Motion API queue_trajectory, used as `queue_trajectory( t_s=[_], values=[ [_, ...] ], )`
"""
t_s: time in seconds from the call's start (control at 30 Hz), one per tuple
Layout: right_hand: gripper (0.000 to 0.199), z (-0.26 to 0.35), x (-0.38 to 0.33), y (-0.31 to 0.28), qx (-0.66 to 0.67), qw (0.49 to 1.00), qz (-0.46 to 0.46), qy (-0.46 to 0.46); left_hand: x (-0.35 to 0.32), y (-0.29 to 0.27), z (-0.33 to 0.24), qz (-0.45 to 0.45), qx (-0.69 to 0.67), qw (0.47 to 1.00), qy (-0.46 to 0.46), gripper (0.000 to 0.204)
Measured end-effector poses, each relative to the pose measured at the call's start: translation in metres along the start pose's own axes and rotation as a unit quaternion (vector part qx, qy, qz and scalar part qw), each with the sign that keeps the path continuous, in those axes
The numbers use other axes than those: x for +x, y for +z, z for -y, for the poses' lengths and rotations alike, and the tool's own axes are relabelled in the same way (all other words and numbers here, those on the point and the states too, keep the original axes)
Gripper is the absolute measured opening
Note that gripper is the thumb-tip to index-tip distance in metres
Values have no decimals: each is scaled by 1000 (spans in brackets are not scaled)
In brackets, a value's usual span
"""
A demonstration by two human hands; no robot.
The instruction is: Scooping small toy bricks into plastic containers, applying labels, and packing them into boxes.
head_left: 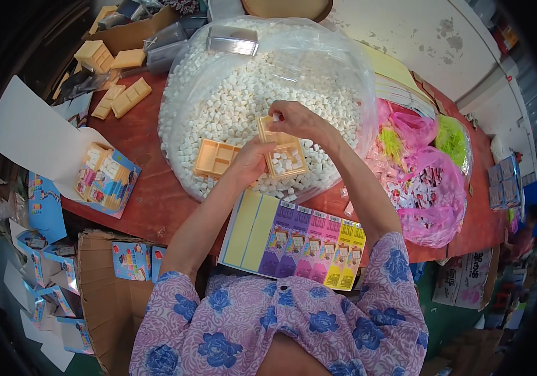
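Observation:
My left hand [251, 161] grips a pale orange plastic tray [305, 164] by its left side, over a big clear bag of small white pieces. Some white pieces lie in the tray's near compartment. Above its far end is my right hand [297, 119], fingers pinched on a small white piece [276, 117]. Just left of my left hand, a second pale orange tray [216, 158] with divided compartments rests on the heap of white pieces [231, 106]. The clear plastic bag [177, 69] surrounds the heap.
An open printed box [127, 182] filled with trays stands at the left. Pink bags [434, 160] of small packets lie at the right. A colourful printed sheet [262, 235] sits at the near table edge. Clear plastic cases [232, 41] lie at the back, beside orange trays [132, 97].

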State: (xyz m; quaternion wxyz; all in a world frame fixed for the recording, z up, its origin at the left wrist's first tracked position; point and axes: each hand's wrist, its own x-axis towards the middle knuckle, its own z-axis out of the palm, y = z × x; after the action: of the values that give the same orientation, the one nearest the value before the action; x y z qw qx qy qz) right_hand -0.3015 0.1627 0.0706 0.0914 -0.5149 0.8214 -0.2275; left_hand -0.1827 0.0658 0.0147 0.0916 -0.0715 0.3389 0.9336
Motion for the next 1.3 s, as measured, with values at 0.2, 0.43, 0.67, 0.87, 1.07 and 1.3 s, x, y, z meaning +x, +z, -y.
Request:
queue_trajectory(
  t_s=[0.2, 0.43, 0.67, 0.87, 1.07, 1.3],
  values=[
    [34, -7, -9, 13, 27, 996, -84, -31, -1, -4, -1, 9, -15, 1000, 2, 31],
    [26, 1, -15, 25, 107, 976, -175, -68, 0, -8, 7, -7, -41, 999, -1, 30],
    [11, 17, -43, 18, 48, 967, -247, 45, -7, 1, 3, -8, -25, 999, 21, 30],
    [19, 36, -44, 30, -15, 979, -129, 160, -2, 0, 14, -4, 8, 999, 40, 29],
    [12, 33, -43, 20, -98, 976, -186, 55, -7, 4, 6, 11, 11, 999, 37, 32],
    [8, 21, -39, 15, -160, 976, -147, -18, -8, -4, 7, 56, -31, 998, 16, 35]
  ],
)
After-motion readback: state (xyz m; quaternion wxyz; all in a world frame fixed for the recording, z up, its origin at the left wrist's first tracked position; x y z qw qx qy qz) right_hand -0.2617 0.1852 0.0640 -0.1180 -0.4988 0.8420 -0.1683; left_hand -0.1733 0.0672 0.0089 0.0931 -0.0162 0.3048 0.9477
